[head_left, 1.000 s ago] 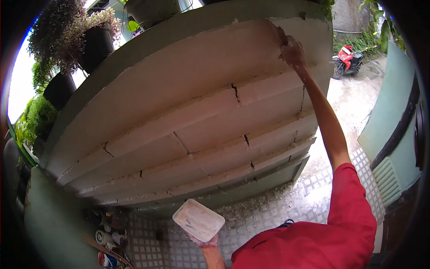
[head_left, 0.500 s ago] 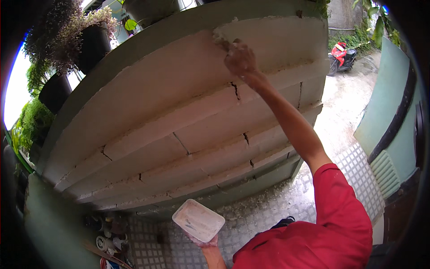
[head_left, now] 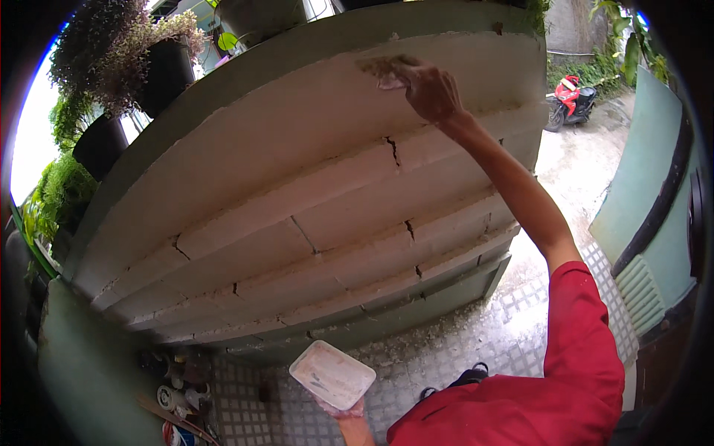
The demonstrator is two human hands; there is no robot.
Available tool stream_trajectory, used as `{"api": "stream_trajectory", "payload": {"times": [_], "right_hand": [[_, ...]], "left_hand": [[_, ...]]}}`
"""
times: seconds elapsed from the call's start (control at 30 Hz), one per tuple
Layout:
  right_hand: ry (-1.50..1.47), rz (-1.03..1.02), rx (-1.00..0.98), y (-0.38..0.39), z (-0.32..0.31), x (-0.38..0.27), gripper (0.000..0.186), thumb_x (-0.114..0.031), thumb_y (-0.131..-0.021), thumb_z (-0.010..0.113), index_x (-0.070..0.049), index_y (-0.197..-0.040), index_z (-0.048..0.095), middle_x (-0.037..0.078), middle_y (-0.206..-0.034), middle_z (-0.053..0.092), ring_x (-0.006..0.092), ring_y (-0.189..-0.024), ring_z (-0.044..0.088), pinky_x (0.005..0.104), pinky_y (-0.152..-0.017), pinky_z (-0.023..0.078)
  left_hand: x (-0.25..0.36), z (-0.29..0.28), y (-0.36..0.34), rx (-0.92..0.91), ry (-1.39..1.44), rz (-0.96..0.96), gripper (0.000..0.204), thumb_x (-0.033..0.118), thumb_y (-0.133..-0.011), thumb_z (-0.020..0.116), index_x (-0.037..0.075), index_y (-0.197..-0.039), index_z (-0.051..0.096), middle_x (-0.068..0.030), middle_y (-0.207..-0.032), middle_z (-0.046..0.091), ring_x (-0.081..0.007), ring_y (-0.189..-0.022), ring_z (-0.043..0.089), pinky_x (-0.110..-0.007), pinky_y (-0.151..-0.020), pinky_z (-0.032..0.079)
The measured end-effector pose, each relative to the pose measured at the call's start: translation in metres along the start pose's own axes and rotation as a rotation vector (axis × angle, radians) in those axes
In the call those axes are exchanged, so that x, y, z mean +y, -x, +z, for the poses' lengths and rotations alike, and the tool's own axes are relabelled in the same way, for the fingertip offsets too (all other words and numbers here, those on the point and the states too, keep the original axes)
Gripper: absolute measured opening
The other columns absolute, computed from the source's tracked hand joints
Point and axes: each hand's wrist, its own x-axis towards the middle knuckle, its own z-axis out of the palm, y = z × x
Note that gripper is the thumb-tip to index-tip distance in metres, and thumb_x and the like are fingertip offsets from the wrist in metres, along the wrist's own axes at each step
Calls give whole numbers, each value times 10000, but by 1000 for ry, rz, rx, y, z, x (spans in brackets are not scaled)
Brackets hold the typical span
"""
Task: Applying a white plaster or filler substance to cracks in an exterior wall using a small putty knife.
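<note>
In my left hand rests a shallow white plastic tub, its inside smeared with pale paste and grey streaks. My fingers are partly hidden beneath it. Up at the wall's top band, my right hand is closed around what looks like a putty knife, flat and grey-brown, with a lump of white paste at its lower edge. Its handle is hidden in my grip. The pale wall has stepped horizontal ledges and several dark cracks.
Potted plants line the wall's top at the left. Cans and tools crowd the lower left corner. White crumbs lie on the tiled floor below the wall. A red motorbike is parked at the far right.
My right hand has moved right and slightly down with the putty knife, which has turned flatter to the wall. The tub has shifted slightly down.
</note>
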Motion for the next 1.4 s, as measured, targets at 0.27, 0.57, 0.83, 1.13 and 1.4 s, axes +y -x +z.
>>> {"api": "stream_trajectory", "payload": {"times": [0.27,0.57,0.83,1.13,1.4], "right_hand": [[302,-30,-136,5,24,31,140,-87,-808,504,-67,-802,642,159,-830,651,359,-781,646,470,-665,523],[65,117,-23,58,12,71,223,-136,-836,508,-48,-936,687,222,-873,658,349,-772,656,443,-681,519],[-275,810,32,24,-12,90,411,-154,-771,465,-119,-1137,650,229,-920,651,417,-826,625,463,-752,511],[-71,304,-32,8,53,12,265,-224,-676,513,-13,-721,666,249,-830,642,437,-863,614,467,-745,493],[-34,173,-29,27,60,-52,284,-189,-768,504,-70,-954,683,211,-885,655,321,-884,646,441,-786,516]], "left_hand": [[-7,4,-4,24,-87,40,618,573,-899,461,226,-1408,415,-17,-1438,441,-308,-1289,448,-563,-1037,381],[-12,19,-16,-40,-113,-24,629,571,-896,464,227,-1419,398,-20,-1446,431,-305,-1301,433,-569,-1045,370],[-14,19,-19,-5,-75,-46,625,561,-891,491,214,-1406,415,-22,-1430,448,-309,-1282,452,-551,-1036,393],[-3,14,-24,-1,-69,11,569,495,-929,453,217,-1421,390,-27,-1455,416,-298,-1316,420,-554,-1053,371],[-7,17,-14,-20,-24,-15,572,510,-932,430,225,-1426,383,-25,-1452,420,-298,-1319,416,-558,-1057,363]]}}
